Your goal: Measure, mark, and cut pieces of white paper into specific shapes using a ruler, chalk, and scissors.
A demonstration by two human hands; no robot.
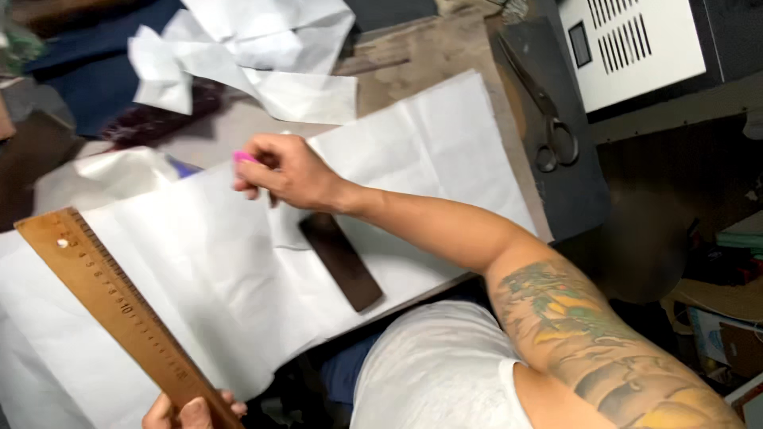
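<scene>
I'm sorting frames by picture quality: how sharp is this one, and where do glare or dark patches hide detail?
Head view: mostly sharp, the wooden ruler markings visible; slight motion softness on the right hand holding pink chalk. The white paper is bright, nearly washed out. The right edge past the scissors falls into deep shadow. The left hand is cropped.

Soft even light, slight motion blur
</scene>
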